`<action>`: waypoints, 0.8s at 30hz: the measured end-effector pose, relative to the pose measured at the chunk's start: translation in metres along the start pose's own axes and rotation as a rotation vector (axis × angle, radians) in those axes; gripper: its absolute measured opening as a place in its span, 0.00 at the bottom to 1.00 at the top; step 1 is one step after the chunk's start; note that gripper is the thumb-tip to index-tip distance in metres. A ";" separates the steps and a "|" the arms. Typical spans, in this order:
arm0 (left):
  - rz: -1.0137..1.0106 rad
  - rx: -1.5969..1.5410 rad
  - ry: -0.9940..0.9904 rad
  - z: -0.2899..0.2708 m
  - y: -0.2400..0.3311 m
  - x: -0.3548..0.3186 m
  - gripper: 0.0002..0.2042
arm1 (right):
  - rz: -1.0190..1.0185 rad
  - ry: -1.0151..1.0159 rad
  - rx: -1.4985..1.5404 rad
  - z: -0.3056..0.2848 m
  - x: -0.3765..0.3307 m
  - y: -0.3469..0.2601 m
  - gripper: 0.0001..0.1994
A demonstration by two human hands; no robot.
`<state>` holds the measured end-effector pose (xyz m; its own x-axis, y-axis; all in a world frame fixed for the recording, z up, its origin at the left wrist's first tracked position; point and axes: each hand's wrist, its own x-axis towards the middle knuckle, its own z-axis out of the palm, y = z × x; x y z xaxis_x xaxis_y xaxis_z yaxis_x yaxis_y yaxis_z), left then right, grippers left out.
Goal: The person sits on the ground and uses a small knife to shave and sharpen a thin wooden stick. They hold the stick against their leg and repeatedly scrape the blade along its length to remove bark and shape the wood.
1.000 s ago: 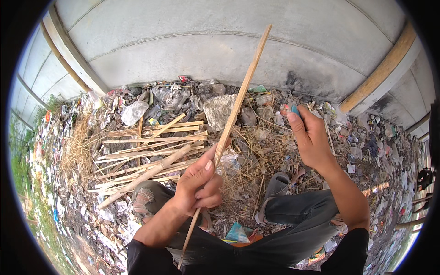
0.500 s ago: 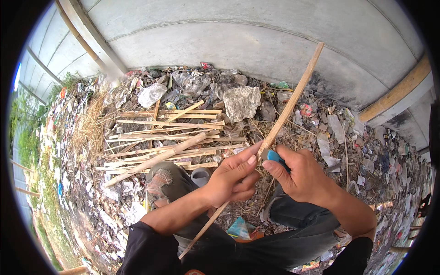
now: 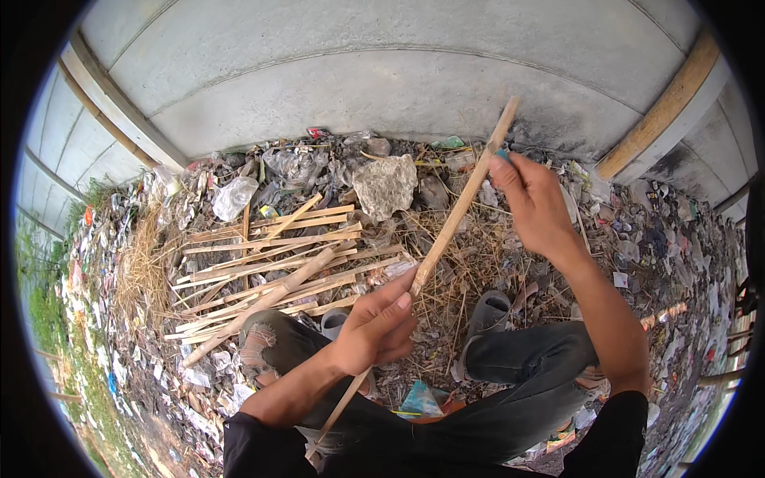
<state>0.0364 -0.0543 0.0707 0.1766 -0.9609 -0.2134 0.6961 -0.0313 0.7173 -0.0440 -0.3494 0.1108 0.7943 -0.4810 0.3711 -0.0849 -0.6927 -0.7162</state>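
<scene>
A long bamboo strip slants from my lap up toward the wall. My left hand is closed around its lower half, thumb along the top. Near the strip's far end, my right hand grips a blue-handled utility knife, held against or just beside the strip. Fingers hide most of the knife, and its blade cannot be made out. To the left, a pile of split bamboo strips lies on the littered ground, with a thicker round bamboo stick across it.
A pale rock sits beyond the pile, before a grey concrete wall. Plastic scraps and dry straw cover the ground. My bent knees and grey sandals are close below my hands. A bamboo post stands at the right.
My right hand with the knife has moved up along the strip, away from my left hand, toward the far end. My left hand still holds the strip. The view has shifted slightly.
</scene>
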 end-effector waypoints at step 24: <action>0.228 0.106 0.187 0.004 -0.001 0.011 0.25 | -0.168 -0.550 -0.097 0.035 -0.055 -0.071 0.25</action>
<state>0.0348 -0.0657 0.0701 0.4515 -0.8795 -0.1504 0.5495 0.1413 0.8235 -0.0607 -0.2548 0.1210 0.9951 -0.0286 0.0944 0.0348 -0.7938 -0.6071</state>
